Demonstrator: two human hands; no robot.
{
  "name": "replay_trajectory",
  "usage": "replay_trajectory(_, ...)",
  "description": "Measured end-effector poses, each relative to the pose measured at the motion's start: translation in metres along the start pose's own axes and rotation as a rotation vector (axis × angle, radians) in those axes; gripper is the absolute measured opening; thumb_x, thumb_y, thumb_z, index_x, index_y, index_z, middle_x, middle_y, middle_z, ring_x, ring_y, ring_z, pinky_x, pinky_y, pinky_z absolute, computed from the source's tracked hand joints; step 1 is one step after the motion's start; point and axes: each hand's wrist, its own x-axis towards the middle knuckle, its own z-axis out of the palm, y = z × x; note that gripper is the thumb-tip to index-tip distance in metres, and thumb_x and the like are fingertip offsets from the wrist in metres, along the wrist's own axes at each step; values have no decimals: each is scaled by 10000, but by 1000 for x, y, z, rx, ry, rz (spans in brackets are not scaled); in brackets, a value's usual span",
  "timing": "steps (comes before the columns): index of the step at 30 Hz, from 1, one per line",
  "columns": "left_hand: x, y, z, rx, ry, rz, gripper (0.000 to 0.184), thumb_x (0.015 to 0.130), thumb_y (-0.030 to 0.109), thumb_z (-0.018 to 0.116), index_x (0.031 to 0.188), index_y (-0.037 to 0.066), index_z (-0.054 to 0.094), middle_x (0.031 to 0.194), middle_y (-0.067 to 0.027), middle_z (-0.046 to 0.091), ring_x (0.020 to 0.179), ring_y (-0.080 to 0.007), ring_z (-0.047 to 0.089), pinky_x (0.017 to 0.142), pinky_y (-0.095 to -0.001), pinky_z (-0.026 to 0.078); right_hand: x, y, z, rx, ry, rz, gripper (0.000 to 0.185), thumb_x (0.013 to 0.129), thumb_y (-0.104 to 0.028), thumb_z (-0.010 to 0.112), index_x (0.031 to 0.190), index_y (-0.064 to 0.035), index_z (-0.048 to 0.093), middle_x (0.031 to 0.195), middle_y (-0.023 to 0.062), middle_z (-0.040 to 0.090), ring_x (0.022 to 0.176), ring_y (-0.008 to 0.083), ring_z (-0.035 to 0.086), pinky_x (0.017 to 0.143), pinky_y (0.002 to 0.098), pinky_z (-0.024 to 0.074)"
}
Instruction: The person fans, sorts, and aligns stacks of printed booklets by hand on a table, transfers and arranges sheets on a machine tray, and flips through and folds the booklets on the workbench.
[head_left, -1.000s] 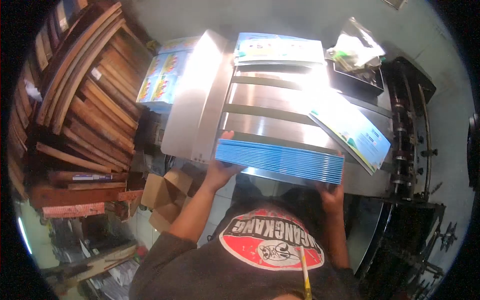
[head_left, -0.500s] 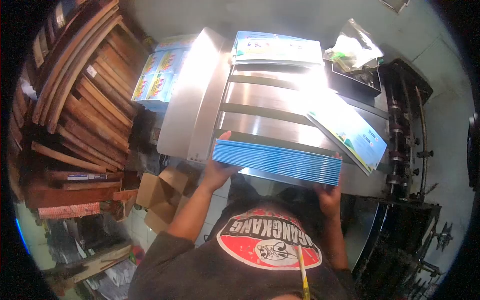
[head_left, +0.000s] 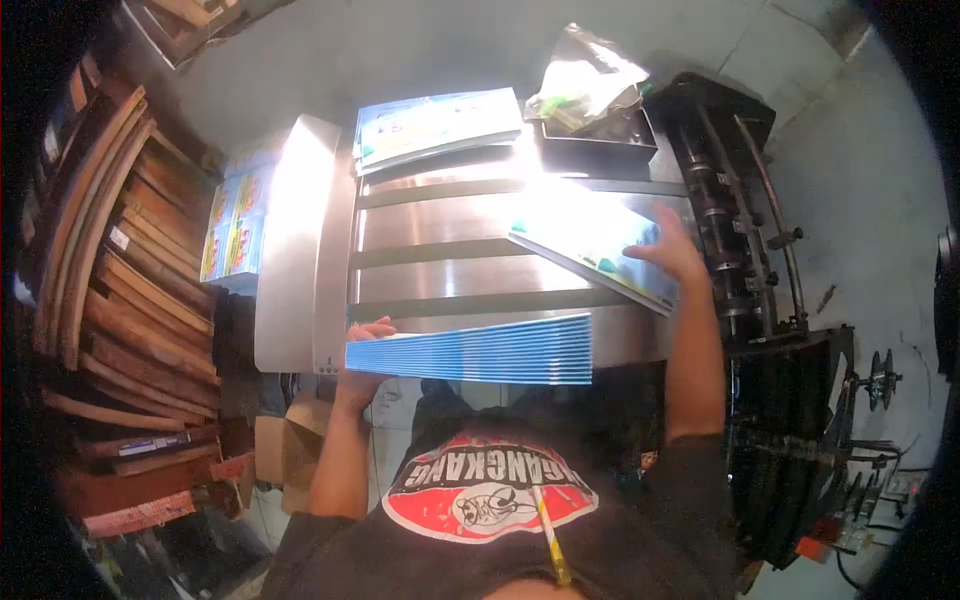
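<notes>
My left hand (head_left: 358, 388) grips one end of a stack of thin booklets (head_left: 470, 352), with their blue edges facing me in even layers. The stack is held level over the near edge of the metal table, and its other end has no hand on it. My right hand (head_left: 674, 254) is at the right end of another printed pile (head_left: 590, 250) lying askew on the table. Its thumb and fingers are apart over the printed top; whether they press on it is unclear. Glare washes out part of that pile.
The slatted metal table (head_left: 430, 275) carries more printed booklets (head_left: 440, 125) at the back. Beside them is a black box (head_left: 600, 150) with a plastic bag (head_left: 590, 75) on it. A roller machine (head_left: 715, 200) borders the right; printed sheets (head_left: 235, 225) and wooden boards (head_left: 155, 270) are left.
My right hand has left the stack and moved up to the printed pile on the right. My left hand still holds the stack, now tilted differently. The camera view has shifted right.
</notes>
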Motion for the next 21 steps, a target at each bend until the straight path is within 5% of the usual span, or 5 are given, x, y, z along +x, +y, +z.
replay_trajectory(2, -1, -8, -5, -96, -28, 42, 402, 691, 77, 811, 913, 81, 476, 1049, -121, 617, 1155, -310, 551, 1008, -435, 423, 25, 14, 3, -390, -334, 29, 852, 565, -326, 878, 1273, -35, 505, 1307, 195, 517, 1227, 350, 474, 1035, 427, 381)
replay_trajectory(9, -7, -9, -2, -125, 13, 35, 434, 673, 46, 822, 933, 83, 477, 1066, -120, 626, 1137, -292, 563, 1000, -423, 433, 22, -35, 0, -367, -371, -97, 649, 520, -231, 866, 1060, 4, 592, 1061, 203, 608, 1009, 358, 579, 876, 416, 466)
replay_trajectory(16, -9, -16, -8, -125, -70, 109, 467, 664, 53, 832, 1011, 76, 521, 1000, -84, 627, 1066, -268, 592, 975, -396, 458, -42, -186, 18, -284, -427, -412, 249, 800, -63, 586, 1049, -78, 594, 964, 165, 656, 878, 362, 642, 791, 457, 501)
replay_trajectory(19, -5, -6, -11, 407, 14, 301, 459, 669, 48, 811, 1078, 25, 605, 1284, -147, 489, 1157, -274, 532, 977, -357, 446, -52, -207, 41, -309, -576, -527, 265, 824, -51, 510, 1071, -95, 596, 1001, 141, 651, 928, 346, 633, 802, 459, 499)
replay_trajectory(21, -4, 10, -9, 259, 2, 199, 449, 668, 49, 807, 1075, 21, 621, 1342, -160, 442, 1170, -281, 525, 985, -358, 438, -54, -211, 51, -354, -714, -543, 310, 806, -57, 517, 1098, -119, 600, 1067, 110, 642, 994, 331, 616, 831, 456, 496)
